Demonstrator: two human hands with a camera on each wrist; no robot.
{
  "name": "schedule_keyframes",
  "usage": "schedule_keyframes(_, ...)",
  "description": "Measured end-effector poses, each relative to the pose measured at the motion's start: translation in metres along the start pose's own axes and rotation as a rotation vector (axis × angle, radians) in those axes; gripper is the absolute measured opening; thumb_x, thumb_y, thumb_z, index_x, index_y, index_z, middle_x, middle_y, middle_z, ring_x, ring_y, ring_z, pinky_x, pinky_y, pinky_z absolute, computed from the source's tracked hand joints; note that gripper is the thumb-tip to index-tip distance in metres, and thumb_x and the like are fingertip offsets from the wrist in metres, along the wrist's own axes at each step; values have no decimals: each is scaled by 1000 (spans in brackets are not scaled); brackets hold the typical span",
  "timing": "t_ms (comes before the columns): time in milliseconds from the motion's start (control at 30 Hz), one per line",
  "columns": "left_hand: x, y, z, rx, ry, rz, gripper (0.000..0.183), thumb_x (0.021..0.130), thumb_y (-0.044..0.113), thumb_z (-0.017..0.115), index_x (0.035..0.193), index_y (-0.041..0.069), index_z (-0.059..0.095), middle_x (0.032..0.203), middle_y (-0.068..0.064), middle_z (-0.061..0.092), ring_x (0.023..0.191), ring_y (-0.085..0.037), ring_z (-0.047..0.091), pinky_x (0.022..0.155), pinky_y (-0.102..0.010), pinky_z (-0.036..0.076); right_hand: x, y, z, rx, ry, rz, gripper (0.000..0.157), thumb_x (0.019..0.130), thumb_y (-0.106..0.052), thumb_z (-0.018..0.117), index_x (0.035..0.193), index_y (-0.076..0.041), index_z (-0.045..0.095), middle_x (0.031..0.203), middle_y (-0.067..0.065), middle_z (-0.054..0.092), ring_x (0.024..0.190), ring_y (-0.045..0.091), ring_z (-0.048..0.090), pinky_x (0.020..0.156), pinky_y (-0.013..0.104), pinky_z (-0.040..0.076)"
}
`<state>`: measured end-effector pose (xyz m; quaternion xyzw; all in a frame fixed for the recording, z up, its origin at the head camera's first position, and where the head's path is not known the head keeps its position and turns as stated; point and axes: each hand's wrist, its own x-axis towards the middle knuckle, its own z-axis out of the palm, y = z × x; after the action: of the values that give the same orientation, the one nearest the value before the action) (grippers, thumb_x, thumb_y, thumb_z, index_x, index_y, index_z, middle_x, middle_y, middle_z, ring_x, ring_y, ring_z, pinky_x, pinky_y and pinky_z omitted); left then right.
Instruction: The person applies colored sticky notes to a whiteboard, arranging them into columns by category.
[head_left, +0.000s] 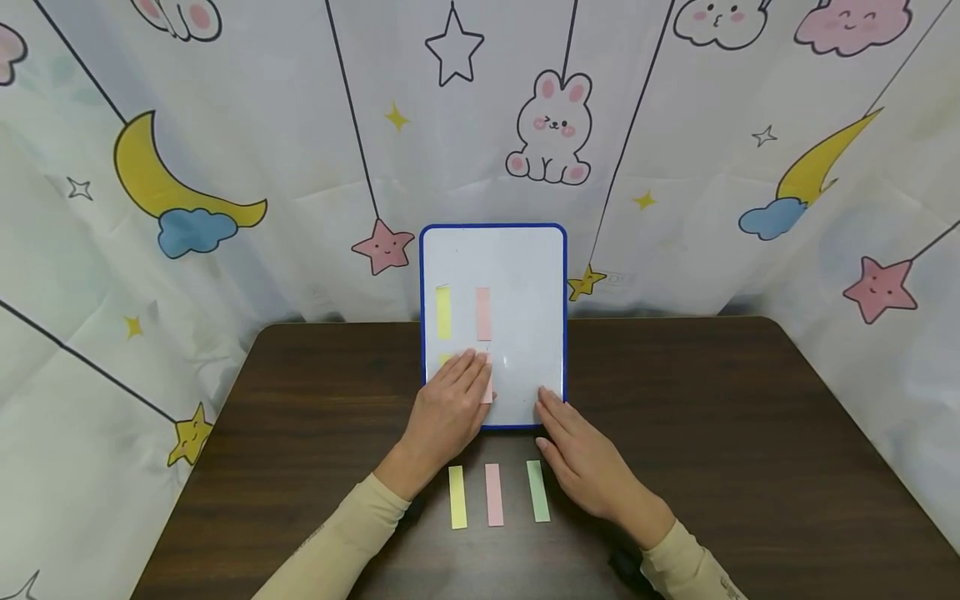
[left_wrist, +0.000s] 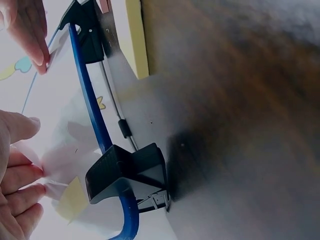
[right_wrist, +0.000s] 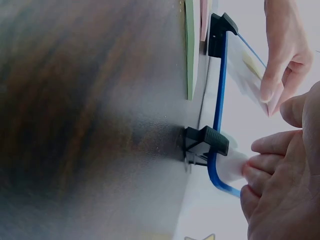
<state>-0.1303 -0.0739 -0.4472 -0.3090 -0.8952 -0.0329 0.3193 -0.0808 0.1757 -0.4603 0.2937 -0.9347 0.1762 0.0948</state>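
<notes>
A whiteboard [head_left: 528,308] with a blue frame stands upright on the table. My left hand [head_left: 450,400] lies with straight fingers on its lower left part, pressing a pink paper strip [head_left: 488,392] that shows beside the fingers. The end of a yellow strip [head_left: 446,359] peeks out at the fingertips, the rest being hidden by the hand. Higher on the board are another yellow strip [head_left: 444,312] and another pink strip [head_left: 483,315]. My right hand [head_left: 585,462], fingers straight, touches the board's lower right edge and holds nothing.
Before the board lie a yellow sticky-note pad [head_left: 457,497], a pink pad [head_left: 494,495] and a green pad [head_left: 537,492] on the dark wooden table [head_left: 315,467]. Black clip feet [left_wrist: 125,172] hold the board's lower edge. A patterned curtain [head_left: 285,100] hangs behind.
</notes>
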Motion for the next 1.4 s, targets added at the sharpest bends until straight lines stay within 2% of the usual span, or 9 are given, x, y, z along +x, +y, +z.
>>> schedule_keyframes(367, -3, 4, -2, -14, -22, 2, 47, 87, 22, 78, 128, 0, 69, 134, -14, 68, 130, -30, 63, 114, -42, 48, 0, 1, -1, 2, 10, -13, 55, 104, -24, 57, 151, 1, 45, 163, 14, 39, 150, 30, 40, 124, 13, -3)
schedule_keyframes(800, -7, 6, -3, -44, -30, 4, 46, 87, 23, 78, 126, 2, 71, 132, -14, 70, 128, -30, 64, 113, -43, 49, -1, 1, -1, 9, 7, -5, 55, 103, -25, 57, 151, 0, 47, 163, 13, 39, 150, 29, 40, 123, 12, -3)
schedule_keyframes(1400, -13, 13, -8, -39, -82, 13, 45, 86, 26, 79, 124, 3, 72, 130, -13, 71, 128, -30, 64, 112, -42, 50, 0, 0, -2, 22, -53, 39, 55, 105, -29, 53, 154, -4, 43, 166, 8, 35, 154, 24, 34, 122, 11, -3)
